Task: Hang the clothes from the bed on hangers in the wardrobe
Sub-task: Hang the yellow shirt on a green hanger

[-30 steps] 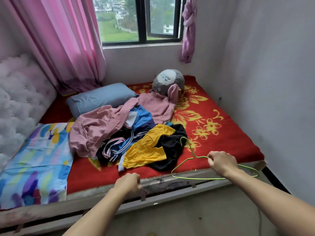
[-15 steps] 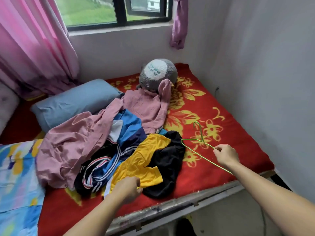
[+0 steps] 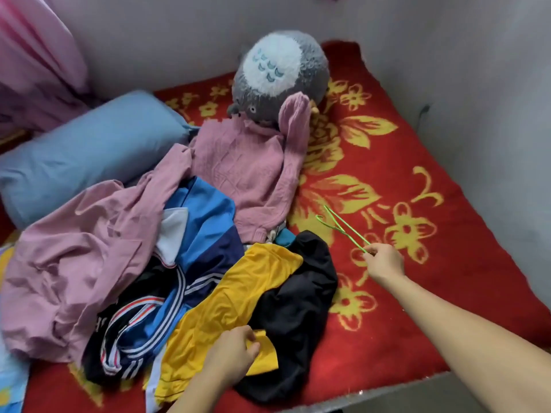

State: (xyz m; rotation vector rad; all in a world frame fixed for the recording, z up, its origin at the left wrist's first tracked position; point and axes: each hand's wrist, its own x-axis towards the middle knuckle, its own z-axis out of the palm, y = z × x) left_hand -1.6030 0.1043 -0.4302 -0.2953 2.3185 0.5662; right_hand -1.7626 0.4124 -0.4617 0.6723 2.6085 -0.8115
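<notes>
Left hand pinches the near hem of the yellow shirt, thumb on top, fingers curled into the cloth. Right hand grasps the green wire hanger by one end. It is held over the bed, right of the pile, and shows nearly edge-on.

Pile, near to far:
- Yellow shirt on top at the near edge, overlapping the black garment on its right and the blue striped jacket on its left.
- Mauve shirt far left, against the blue pillow.
- Pink sweater at the far end, one sleeve draped on the plush toy.

Wardrobe not in view.

Handling, as a judgement:
- Yellow shirt looks thin, light and limp. Lifted by the hem it will hang upside down and may drag its neighbours along.
- You'd do better to find the neck opening, which I cannot see from here, and take hold at a shoulder seam.
- Hanger is thin wire, light and springy. Grip nearer the hook for control when you thread it through.
</notes>
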